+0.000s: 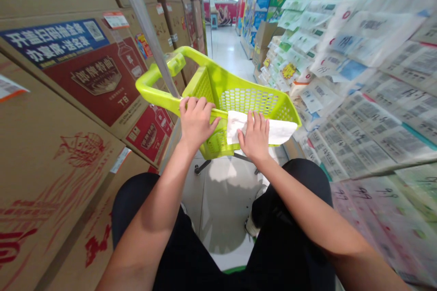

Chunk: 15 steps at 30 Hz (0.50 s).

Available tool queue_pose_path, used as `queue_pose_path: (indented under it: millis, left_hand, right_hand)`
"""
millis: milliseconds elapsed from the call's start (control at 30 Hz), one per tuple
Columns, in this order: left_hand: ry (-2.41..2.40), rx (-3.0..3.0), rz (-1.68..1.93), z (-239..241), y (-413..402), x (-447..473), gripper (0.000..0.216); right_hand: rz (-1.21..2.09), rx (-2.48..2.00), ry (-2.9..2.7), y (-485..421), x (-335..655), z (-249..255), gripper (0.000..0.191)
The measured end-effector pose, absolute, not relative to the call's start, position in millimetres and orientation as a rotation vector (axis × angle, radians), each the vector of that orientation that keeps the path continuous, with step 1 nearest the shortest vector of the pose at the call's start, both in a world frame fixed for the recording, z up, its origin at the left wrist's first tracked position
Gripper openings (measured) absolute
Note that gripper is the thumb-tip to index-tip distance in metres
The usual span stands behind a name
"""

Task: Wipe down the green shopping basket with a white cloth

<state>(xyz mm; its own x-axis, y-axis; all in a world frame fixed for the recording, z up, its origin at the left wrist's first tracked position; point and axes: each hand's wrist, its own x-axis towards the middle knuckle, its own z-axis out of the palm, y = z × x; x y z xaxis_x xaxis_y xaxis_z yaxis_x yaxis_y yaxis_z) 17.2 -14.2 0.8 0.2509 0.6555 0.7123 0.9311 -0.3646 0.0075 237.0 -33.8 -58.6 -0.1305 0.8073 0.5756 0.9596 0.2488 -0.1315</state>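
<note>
A lime-green plastic shopping cart stands in the aisle in front of me, and its basket looks empty. My left hand is wrapped over the cart's near rim. My right hand lies flat, fingers stretched out, pressing a white cloth against the same rim. The cloth drapes over the rim toward the right. The cart's looped green handle rises at its left side. My knees in black trousers show below my arms.
Stacked brown cardboard cartons with red and blue print wall the left side. Shelves of plastic-wrapped packs fill the right. A narrow tiled aisle runs ahead toward more shelves at the far end.
</note>
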Motion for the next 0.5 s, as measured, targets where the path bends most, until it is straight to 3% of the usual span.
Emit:
queue_pose_path:
  millis: [200,500]
  left_hand:
    - [-1.419,-2.1,-0.864,2,-13,11,0.036]
    - [-1.434,-2.106,-0.827,3,-16,9,0.035]
  right_hand:
    - [-0.284,-1.631,-1.993,-47,212,-67,0.091]
    - [-0.29,-1.404,-2.064,-27,248,-30,0.075]
